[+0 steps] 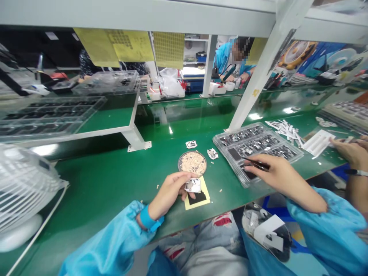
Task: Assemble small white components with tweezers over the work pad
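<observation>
My left hand (174,188) grips a small white plastic housing (193,185) between thumb and fingers, above a yellow sheet with black adhesive pieces (203,202). Dark tweezers (257,163) are pinched in my right hand (276,171), their tip over a clear compartment tray (258,147) filled with small dark and silvery parts. Beyond my left hand sits a round dish (192,162) of pale crumb-like bits. Two similar white housings, one behind the dish (191,144) and one to its right (212,154), lie on the green bench.
A white fan (25,195) stands at the left, below a raised shelf (115,128). White strips (284,130) lie behind the tray. A co-worker's hand (349,149) is at the far right by a white plate (317,143). A slanted post (258,76) rises behind the tray. A bin (266,232) is below the bench edge.
</observation>
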Demonstrator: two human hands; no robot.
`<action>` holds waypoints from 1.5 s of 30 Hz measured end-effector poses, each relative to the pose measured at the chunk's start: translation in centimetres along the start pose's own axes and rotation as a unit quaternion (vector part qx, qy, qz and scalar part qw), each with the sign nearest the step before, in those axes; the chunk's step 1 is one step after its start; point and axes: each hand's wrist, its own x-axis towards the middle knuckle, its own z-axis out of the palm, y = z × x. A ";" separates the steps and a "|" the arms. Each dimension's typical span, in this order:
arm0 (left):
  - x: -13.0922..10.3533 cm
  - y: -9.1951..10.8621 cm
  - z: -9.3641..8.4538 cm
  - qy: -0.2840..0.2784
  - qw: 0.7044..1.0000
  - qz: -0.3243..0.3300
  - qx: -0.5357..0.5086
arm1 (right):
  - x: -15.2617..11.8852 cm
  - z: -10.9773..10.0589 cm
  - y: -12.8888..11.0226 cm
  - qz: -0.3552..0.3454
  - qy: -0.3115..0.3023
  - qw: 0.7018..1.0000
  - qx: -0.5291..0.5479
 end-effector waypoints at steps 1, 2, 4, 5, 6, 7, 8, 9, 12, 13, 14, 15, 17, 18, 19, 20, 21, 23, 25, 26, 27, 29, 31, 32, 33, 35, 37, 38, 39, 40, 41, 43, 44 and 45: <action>-0.1 0.0 0.0 -0.006 1.000 0.002 0.000 | -0.1 0.6 -1.4 -0.009 0.005 1.000 0.029; -0.1 0.0 0.1 -0.013 1.000 0.004 0.007 | -0.1 1.5 -2.9 -0.036 -0.015 0.997 0.066; -0.2 0.1 0.4 -0.038 0.999 0.003 0.026 | 0.2 3.5 -5.9 -0.080 -0.073 0.984 0.142; -0.3 0.0 0.5 -0.055 0.998 0.001 0.036 | 0.4 4.6 -7.2 -0.081 -0.094 0.976 0.176; -0.3 0.0 0.6 -0.070 0.997 -0.001 0.045 | 0.7 5.6 -8.4 -0.072 -0.107 0.969 0.212; -0.4 -0.1 0.7 -0.079 0.995 0.001 0.054 | 1.1 6.5 -9.2 -0.057 -0.124 0.960 0.243; -0.4 -0.1 0.8 -0.078 0.995 0.007 0.062 | 1.4 7.2 -9.9 -0.038 -0.139 0.951 0.273; -0.4 -0.2 0.9 -0.070 0.995 0.015 0.067 | 1.7 7.8 -10.3 -0.013 -0.150 0.942 0.301; -0.4 -0.1 1.0 -0.025 0.997 0.043 0.053 | 2.0 8.8 -10.7 0.066 -0.161 0.915 0.364; -0.4 0.0 1.0 -0.013 0.998 0.051 0.045 | 1.9 9.1 -10.6 0.086 -0.167 0.906 0.379; -0.5 0.1 1.0 -0.004 0.998 0.054 0.039 | 1.7 9.4 -10.5 0.100 -0.173 0.899 0.389; -0.4 0.2 1.0 0.005 0.998 0.055 0.033 | 1.5 9.6 -10.4 0.111 -0.179 0.895 0.394; -0.4 0.4 0.9 0.019 0.998 0.047 0.030 | 1.3 10.0 -10.1 0.125 -0.179 0.893 0.394; -0.3 0.4 0.8 0.026 0.998 0.042 0.031 | 1.3 10.0 -9.9 0.128 -0.163 0.896 0.392; -0.2 0.4 0.6 0.034 0.998 0.037 0.034 | 1.4 9.9 -9.6 0.130 -0.141 0.902 0.386; -0.1 0.4 0.5 0.043 0.998 0.034 0.038 | 1.5 9.6 -9.3 0.131 -0.121 0.909 0.377; 0.0 0.4 0.3 0.051 0.997 0.034 0.041 | 1.6 9.2 -8.9 0.132 -0.105 0.918 0.359; 0.1 0.4 0.0 0.062 0.996 0.038 0.046 | 1.6 8.4 -7.9 0.130 -0.116 0.942 0.286; 0.1 0.4 -0.1 0.060 0.996 0.040 0.046 | 1.1 8.0 -7.0 0.100 -0.165 0.963 0.188; 0.1 0.5 -0.1 0.056 0.997 0.040 0.045 | 0.8 8.0 -6.7 0.077 -0.183 0.969 0.146; 0.1 0.5 -0.1 0.051 0.997 0.039 0.043 | 0.4 8.2 -6.4 0.058 -0.192 0.973 0.112; 0.0 0.7 -0.1 0.048 0.997 0.039 0.042 | -0.2 8.6 -6.0 0.044 -0.194 0.977 0.075; 0.0 0.7 -0.2 0.053 0.997 0.039 0.049 | -0.6 8.9 -5.9 0.055 -0.195 0.977 0.064; 0.0 0.7 -0.2 0.056 0.996 0.039 0.054 | -0.6 8.8 -5.8 0.062 -0.200 0.976 0.062; 0.0 0.7 -0.3 0.057 0.996 0.040 0.058 | -0.6 8.7 -5.9 0.069 -0.203 0.975 0.061; 0.1 0.5 -0.5 0.056 0.996 0.043 0.059 | -0.7 8.2 -5.9 0.080 -0.191 0.977 0.047; 0.1 0.4 -0.5 0.050 0.996 0.044 0.055 | -0.8 7.8 -6.1 0.088 -0.162 0.983 0.016; 0.1 0.3 -0.5 0.048 0.996 0.044 0.053 | -0.9 7.7 -6.1 0.090 -0.152 0.984 -0.001; 0.1 0.3 -0.5 0.047 0.997 0.044 0.052 | -1.0 7.6 -6.2 0.088 -0.154 0.984 -0.013; 0.1 0.3 -0.5 0.046 0.997 0.044 0.053 | -1.1 7.6 -6.2 0.084 -0.166 0.982 -0.018; 0.1 0.3 -0.4 0.047 0.996 0.044 0.054 | -1.3 7.6 -6.1 0.082 -0.181 0.980 -0.013; 0.1 0.3 -0.4 0.047 0.996 0.045 0.058 | -1.5 7.6 -6.0 0.090 -0.185 0.979 0.005; 0.1 0.2 -0.3 0.046 0.996 0.046 0.060 | -1.6 7.6 -5.9 0.101 -0.173 0.980 0.011; 0.1 0.2 -0.3 0.045 0.996 0.046 0.061 | -1.6 7.7 -5.8 0.115 -0.157 0.981 0.011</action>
